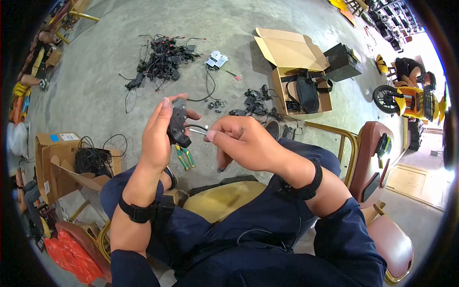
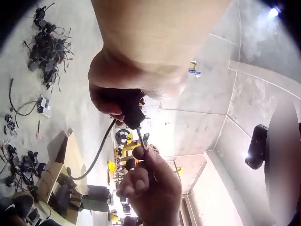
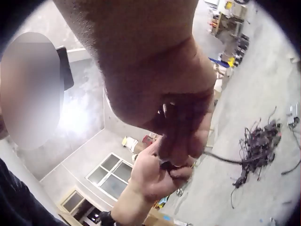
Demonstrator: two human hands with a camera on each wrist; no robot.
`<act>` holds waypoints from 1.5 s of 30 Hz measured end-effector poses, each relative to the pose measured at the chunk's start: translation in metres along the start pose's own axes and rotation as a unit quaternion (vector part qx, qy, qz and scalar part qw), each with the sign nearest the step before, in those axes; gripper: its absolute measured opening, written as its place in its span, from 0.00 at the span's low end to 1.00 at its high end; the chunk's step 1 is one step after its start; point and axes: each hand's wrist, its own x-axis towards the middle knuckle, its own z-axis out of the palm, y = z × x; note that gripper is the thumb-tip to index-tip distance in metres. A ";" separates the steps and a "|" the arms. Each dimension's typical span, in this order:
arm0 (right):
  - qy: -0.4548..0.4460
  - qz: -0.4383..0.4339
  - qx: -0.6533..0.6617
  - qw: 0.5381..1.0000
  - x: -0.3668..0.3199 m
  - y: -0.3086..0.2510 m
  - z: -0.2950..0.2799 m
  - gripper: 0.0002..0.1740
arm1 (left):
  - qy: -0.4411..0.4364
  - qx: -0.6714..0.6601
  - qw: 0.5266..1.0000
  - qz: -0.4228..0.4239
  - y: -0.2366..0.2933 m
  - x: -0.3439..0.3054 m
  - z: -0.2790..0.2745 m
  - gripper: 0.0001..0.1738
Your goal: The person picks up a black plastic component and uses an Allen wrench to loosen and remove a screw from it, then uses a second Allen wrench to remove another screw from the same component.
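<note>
A small black plastic housing with screw holes in its face is gripped in my left hand, thumb along one side. My right hand is close beside it on the right. Between its thumb and fingertips it pinches a thin metal shaft whose far end meets the housing's lower end in the left wrist view. The shaft's other end is hidden inside my right hand. A black cable hangs by the housing in that view. In the right wrist view, my fingers cover most of the work.
On the concrete floor lie a heap of black wired parts, silver pieces and green-handled pliers. An open cardboard box holds a black bag. At left stands a carton with cables; chairs flank me.
</note>
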 end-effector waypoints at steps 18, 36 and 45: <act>-0.065 0.158 0.258 0.951 0.010 0.007 0.000 0.15 | 0.011 0.085 0.995 0.046 0.004 -0.009 0.007 0.27; -0.078 0.207 0.392 0.893 0.013 0.013 -0.001 0.18 | 0.013 0.125 0.986 0.107 0.002 -0.009 0.007 0.25; -0.077 0.201 0.381 0.899 0.014 0.012 -0.001 0.18 | 0.014 0.154 0.979 0.132 0.001 -0.011 0.008 0.24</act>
